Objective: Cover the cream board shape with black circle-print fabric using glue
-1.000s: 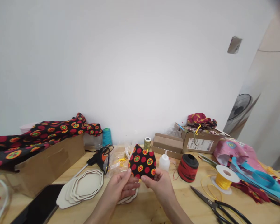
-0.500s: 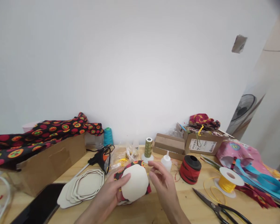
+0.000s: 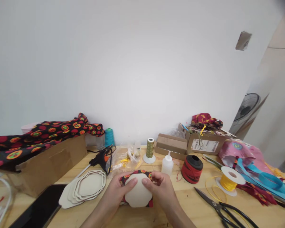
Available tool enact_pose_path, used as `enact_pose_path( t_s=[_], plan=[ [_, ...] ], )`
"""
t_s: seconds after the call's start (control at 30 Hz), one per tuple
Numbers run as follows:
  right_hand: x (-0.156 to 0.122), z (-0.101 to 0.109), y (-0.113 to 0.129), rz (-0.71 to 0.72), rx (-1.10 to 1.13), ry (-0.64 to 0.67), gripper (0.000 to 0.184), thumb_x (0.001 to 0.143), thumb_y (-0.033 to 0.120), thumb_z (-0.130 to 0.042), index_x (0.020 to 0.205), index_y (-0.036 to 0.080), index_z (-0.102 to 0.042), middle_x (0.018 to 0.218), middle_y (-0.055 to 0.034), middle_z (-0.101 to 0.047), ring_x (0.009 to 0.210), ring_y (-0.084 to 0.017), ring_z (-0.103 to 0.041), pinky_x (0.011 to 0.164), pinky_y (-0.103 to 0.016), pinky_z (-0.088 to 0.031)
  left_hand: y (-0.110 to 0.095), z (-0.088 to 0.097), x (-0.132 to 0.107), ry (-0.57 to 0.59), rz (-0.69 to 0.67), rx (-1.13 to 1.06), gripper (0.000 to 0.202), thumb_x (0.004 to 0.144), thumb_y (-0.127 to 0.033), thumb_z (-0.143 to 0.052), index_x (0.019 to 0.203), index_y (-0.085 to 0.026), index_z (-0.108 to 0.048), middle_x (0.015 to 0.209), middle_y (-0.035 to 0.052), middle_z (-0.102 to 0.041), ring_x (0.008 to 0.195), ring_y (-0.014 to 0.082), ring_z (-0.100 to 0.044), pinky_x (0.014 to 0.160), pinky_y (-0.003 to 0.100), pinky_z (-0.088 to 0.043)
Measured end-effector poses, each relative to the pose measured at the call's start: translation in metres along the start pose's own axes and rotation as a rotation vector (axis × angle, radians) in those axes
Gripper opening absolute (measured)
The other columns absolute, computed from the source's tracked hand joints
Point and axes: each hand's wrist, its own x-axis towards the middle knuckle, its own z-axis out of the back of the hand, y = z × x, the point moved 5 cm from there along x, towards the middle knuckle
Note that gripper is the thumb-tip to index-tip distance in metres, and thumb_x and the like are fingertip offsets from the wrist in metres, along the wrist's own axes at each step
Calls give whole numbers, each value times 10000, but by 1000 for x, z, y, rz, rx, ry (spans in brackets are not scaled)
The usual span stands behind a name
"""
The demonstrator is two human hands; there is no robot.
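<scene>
A pale, scallop-edged card piece (image 3: pixel 138 193) lies against a black and red patterned fabric (image 3: pixel 140 172), whose edge shows above and below it. My left hand (image 3: pixel 120 190) grips both from the left, thumb flat on the card and fingers behind. From the right, my right hand (image 3: pixel 160 188) closes on the same piece, its thumb pressing the card near the top and its fingers bent at the fabric edge. The fingers behind the piece are hidden. A white squeeze bottle (image 3: pixel 167 164) stands just beyond my right hand.
Stacked card shapes (image 3: pixel 84 188) and a phone (image 3: pixel 40 205) lie left, below a fabric-topped cardboard box (image 3: pixel 52 161). A glue gun (image 3: pixel 101 160) and green thread spool (image 3: pixel 150 148) sit behind. Rightward are a red thread cone (image 3: pixel 192 169), yellow spool (image 3: pixel 228 183) and scissors (image 3: pixel 218 205).
My right hand has moved left and down onto the card and fabric, from apart to gripping. The piece has shifted slightly lower and is now held by both hands.
</scene>
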Motion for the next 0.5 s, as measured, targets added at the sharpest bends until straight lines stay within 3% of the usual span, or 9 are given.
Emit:
enact_pose_path(
  t_s=[0.23,0.4,0.5],
  plan=[
    [2,2,-3,6,-4,-33,313,486,331,-725,371,125,-519,448,53,-373,452,-65,-320,419,-202,-238,-14,-11,-7,67,-56,55,272,540,-290,-748,748,-130,-677,619,32,-674,514,133,-571,470,196,-469],
    [3,7,-6,-81,47,-88,332,470,407,-721,427,135,-537,407,52,-418,410,-69,-351,418,-205,-290,-12,-15,-7,77,85,-144,235,599,-348,-702,695,-143,-637,512,6,-629,446,131,-567,429,216,-466],
    [2,9,-4,-106,63,-118,320,469,407,-728,463,131,-566,425,36,-475,418,-77,-388,437,-210,-325,-15,-12,-5,100,61,-200,230,645,-370,-661,671,-143,-634,507,5,-627,441,124,-562,434,217,-465]
  ],
)
